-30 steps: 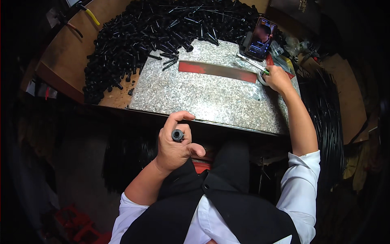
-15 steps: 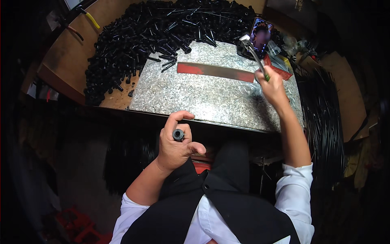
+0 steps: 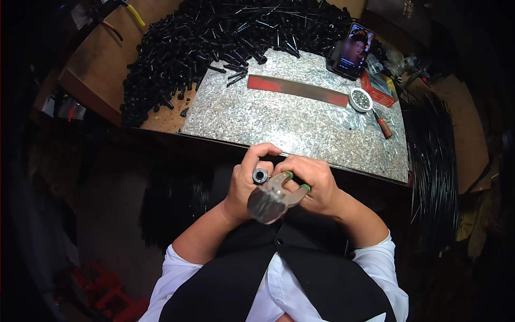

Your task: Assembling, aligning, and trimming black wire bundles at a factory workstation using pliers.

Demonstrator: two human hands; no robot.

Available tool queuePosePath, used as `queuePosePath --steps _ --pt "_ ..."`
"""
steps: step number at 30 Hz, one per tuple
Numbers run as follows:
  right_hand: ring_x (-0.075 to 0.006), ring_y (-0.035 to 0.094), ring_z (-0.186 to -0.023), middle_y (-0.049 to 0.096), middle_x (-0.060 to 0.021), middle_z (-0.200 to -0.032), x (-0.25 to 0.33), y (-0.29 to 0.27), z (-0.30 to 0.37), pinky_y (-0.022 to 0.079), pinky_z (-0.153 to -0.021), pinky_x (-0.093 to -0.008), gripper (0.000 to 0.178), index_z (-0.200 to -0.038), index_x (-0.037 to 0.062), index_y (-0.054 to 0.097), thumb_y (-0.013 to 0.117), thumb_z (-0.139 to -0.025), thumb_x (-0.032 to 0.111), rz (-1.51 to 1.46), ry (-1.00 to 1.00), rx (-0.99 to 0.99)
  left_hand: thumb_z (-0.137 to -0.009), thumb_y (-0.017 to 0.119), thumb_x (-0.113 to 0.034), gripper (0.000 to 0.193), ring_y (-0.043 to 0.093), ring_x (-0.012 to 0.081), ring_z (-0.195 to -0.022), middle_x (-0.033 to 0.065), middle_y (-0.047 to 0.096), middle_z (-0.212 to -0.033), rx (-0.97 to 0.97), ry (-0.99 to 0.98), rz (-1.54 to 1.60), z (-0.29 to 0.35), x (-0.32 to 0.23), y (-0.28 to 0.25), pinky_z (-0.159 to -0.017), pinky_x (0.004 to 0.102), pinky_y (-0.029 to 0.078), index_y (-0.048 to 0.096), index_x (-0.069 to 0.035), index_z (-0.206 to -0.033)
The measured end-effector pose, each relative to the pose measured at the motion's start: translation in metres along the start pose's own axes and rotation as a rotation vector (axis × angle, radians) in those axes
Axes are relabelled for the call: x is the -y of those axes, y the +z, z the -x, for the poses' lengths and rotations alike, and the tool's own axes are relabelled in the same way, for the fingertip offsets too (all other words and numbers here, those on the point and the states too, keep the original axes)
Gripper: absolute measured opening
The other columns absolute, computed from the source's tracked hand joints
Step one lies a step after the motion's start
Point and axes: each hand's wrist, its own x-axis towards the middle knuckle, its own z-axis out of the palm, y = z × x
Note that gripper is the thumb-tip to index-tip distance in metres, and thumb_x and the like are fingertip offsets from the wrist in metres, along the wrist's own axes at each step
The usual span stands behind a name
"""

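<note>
"Which step was in hand?"

"As I read it, bringing the green-handled pliers [image 3: 267,205] to the black tube [image 3: 260,176]. The left hand [image 3: 238,190] had its lower fingers curled around that tube, open end up, with the index finger arched beyond it."

"And the right hand [image 3: 320,185]?"

"Wrapped around the pliers' 2 handles, which stood apart. The head was blurred, so I couldn't tell whether its jaws were parted."

"Where was the tube relative to that grip?"

"Just left of the right fist, within the left grip. The pliers' head lay below it in the view; whether they touched, I couldn't tell."

"What did the next move call for?"

"Probably a steady left hold and careful lining up of the jaws, clear of the left fingertips."

"Anything beyond the grips?"

"A speckled board [image 3: 300,129], with a red-ended strip [image 3: 295,92] across it. Farther right sat 1 white bowl [image 3: 352,105] beside an orange-handled tool [image 3: 384,129]; farther left, a heap of black parts [image 3: 214,40]."
</note>
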Motion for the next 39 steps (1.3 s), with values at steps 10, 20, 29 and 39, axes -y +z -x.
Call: queuePosePath --steps 10,20,29,39 --pt "-0.0249 0.061 -0.065 0.061 -0.0085 -0.076 0.001 0.005 -0.001 0.048 -0.057 -0.033 0.027 -0.09 0.0013 0.06 0.076 -0.071 0.01 0.038 -0.085 0.008 -0.072 0.082 -0.023 0.063 0.062 0.0099 -0.06 0.0031 0.062 -0.065 0.076 -0.101 0.124 0.002 0.0 -0.002 -0.055 0.0228 0.046 0.042 -0.002 -0.116" --pt "-0.0283 0.062 -0.069 0.062 -0.0107 -0.08 0.0 0.006 0.0 0.049 -0.062 -0.0342 0.025 -0.093 0.0021 0.059 0.072 -0.073 0.009 -0.106 0.043 -0.023 -0.059 0.09 -0.031 0.075 0.067 0.0135 -0.075 0.0074 0.066 -0.087 0.091 0.131 -0.058 0.0 0.01 -0.002 -0.067 0.0247 0.051 0.047 -0.004 -0.115" --pt "-0.0302 0.062 -0.066 0.061 -0.0134 -0.074 0.001 0.008 0.001 0.048 -0.06 -0.0361 0.018 -0.093 0.0019 0.06 0.068 -0.079 0.01 -0.194 0.151 -0.062 -0.054 0.089 -0.042 0.085 0.066 0.0155 -0.085 0.0078 0.067 -0.093 0.07 0.087 -0.117 -0.003 0.005 -0.003 -0.075 0.0278 0.052 0.048 -0.002 -0.117" --pt "-0.0282 0.062 -0.065 0.06 -0.012 -0.075 0.002 0.017 0.004 0.047 -0.059 -0.0351 0.019 -0.091 0.0024 0.06 0.069 -0.076 0.008 -0.273 0.177 -0.137 -0.056 0.087 -0.044 0.085 0.065 0.0108 -0.065 0.0041 0.065 -0.067 0.035 0.038 0.008 -0.003 0.004 0.0 -0.061 0.0229 0.048 0.043 -0.002 -0.115"
